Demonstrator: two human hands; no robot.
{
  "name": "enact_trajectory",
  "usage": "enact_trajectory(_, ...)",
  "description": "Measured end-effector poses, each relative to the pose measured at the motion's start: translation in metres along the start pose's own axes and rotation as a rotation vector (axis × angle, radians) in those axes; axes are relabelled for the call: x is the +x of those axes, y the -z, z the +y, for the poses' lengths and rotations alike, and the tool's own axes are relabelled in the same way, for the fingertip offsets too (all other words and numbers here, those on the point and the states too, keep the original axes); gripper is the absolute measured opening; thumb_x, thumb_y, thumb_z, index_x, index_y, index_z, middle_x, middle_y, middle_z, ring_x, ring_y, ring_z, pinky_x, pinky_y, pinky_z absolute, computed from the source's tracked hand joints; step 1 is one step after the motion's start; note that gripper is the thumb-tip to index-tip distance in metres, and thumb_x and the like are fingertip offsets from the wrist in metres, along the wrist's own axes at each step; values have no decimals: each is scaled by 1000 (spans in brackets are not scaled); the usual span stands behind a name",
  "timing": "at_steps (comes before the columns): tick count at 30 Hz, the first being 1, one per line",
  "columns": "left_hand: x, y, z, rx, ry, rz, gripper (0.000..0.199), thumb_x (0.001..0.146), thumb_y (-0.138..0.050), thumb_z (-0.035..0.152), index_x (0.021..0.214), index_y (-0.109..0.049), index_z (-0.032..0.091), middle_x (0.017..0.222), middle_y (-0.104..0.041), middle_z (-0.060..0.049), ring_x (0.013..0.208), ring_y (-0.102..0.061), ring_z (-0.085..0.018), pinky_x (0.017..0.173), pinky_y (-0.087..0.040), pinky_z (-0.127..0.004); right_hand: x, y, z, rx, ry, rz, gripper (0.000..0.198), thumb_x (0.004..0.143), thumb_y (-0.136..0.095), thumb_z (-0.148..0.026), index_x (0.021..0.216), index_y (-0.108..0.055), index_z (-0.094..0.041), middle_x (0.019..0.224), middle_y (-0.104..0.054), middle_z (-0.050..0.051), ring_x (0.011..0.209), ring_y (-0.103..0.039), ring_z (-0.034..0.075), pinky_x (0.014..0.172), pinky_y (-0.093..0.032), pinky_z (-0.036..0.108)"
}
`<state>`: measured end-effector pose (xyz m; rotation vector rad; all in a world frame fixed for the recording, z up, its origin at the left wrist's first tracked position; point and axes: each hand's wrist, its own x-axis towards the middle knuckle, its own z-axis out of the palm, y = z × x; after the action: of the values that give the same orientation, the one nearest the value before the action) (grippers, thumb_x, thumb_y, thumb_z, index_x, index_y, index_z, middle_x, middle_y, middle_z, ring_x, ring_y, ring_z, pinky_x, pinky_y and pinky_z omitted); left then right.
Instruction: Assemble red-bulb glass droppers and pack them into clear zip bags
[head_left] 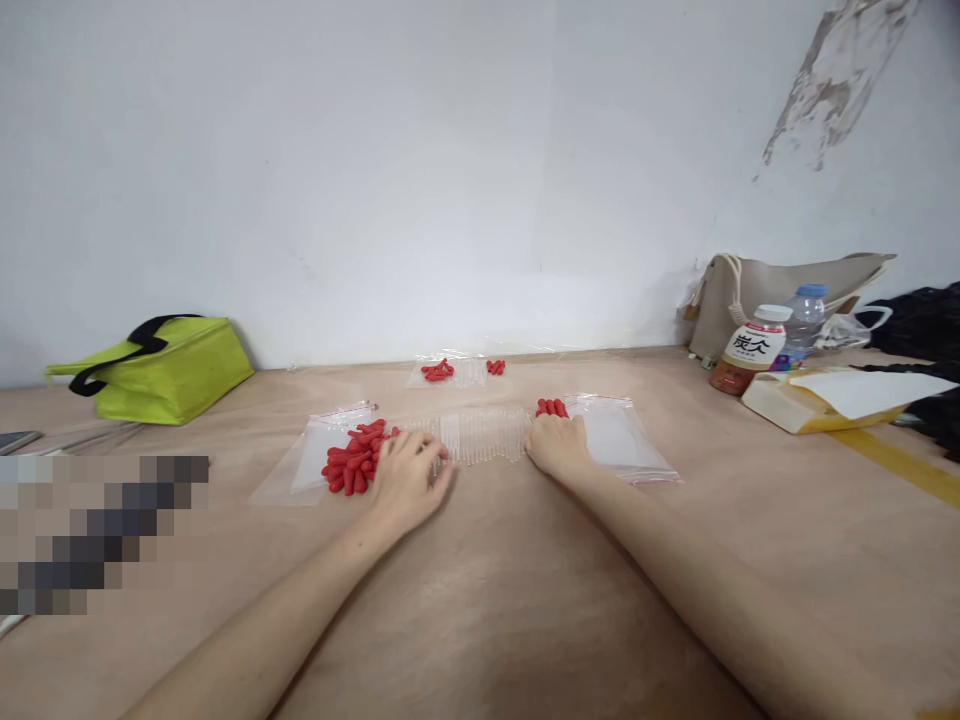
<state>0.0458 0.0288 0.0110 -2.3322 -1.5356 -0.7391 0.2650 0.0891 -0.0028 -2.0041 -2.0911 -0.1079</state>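
Note:
My left hand point(409, 482) rests beside a pile of red rubber bulbs point(352, 462), its fingers loosely bent and apart over the left end of a row of thin clear tubes point(487, 437). Nothing shows in its grasp. At the row's right end, my right hand point(559, 445) is curled closed with its back to me. What its fingertips hold, if anything, is hidden. Just beyond its knuckles several red bulbs point(553, 407) lie side by side. The pile on the left lies on flat clear zip bags point(307, 462); another zip bag point(622, 440) lies right of my right hand.
Near the wall lie more red bulbs point(437, 371) and clear tubes point(471, 373) on a clear bag. A lime-green bag point(176, 372) stands at left. To the right are a drink bottle point(750, 350), a water bottle point(808, 318), a beige bag point(795, 280) and a paper packet point(825, 400).

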Motion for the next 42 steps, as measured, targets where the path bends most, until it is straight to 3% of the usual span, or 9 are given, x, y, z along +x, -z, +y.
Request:
enact_trajectory(4,12,9,-37,157,164,29,17,77,-51,34,77,-61,21,87,-57,-5,91,-48,-25,78,-32,-39,-2,9,3,20,-15,23,28,82,-36,-21,90,-60,-9,93,-63,18,92,-56,27,73,-35,37)
enact_trajectory(7,14,8,-52,204,191,2,18,76,-52,37,79,-64,23,90,-58,-5,93,-48,-26,80,-30,-40,-9,16,7,32,10,56,29,86,-32,-26,87,-57,-11,84,-63,15,82,-59,25,71,-36,36)
enact_trajectory(15,11,-8,-48,314,145,72,23,79,-47,34,78,-65,19,88,-60,-9,91,-48,-27,84,-27,-44,-44,3,28,203,489,252,14,88,-33,-23,80,-43,-16,72,-55,8,65,-52,19,58,-37,29)
enact_trajectory(21,12,-11,-54,269,85,228,22,83,-45,29,78,-64,18,86,-62,-9,87,-51,-27,83,-30,-44,-47,-3,36,350,537,308,13,89,-32,-22,79,-40,-18,72,-53,6,64,-50,18,59,-40,30)
enact_trajectory(24,10,-8,-44,70,1,304,18,84,-46,28,86,-61,17,89,-61,-8,89,-52,-24,82,-36,-40,-48,-1,36,322,594,310,14,88,-32,-18,90,-46,-14,80,-57,9,74,-53,21,66,-42,33)
enact_trajectory(28,-2,-4,-13,-341,-119,122,15,86,-42,21,95,-54,17,90,-60,-6,85,-55,-17,76,-44,-30,-54,0,36,285,683,344,25,88,-33,-14,109,-47,-11,92,-58,13,89,-52,23,74,-42,35)
enact_trajectory(34,-19,1,13,-544,-217,-187,13,79,-48,17,88,-57,18,85,-62,-4,76,-58,-16,68,-47,-28,-62,7,37,312,656,218,22,88,-32,-13,96,-53,-14,89,-56,10,83,-51,19,73,-40,32)
enact_trajectory(38,-17,-1,17,-520,-163,-211,14,74,-56,25,86,-56,18,80,-60,-3,69,-57,-16,64,-46,-29,-68,12,30,362,636,162,20,89,-32,-18,94,-51,-15,89,-58,9,82,-52,19,72,-40,31)
enact_trajectory(42,-13,-8,20,-474,-84,-164,25,76,-59,32,95,-58,18,93,-56,-5,75,-55,-16,66,-46,-29,-72,10,21,448,647,123,17,90,-35,-22,92,-51,-17,88,-59,6,82,-53,18,72,-40,30)
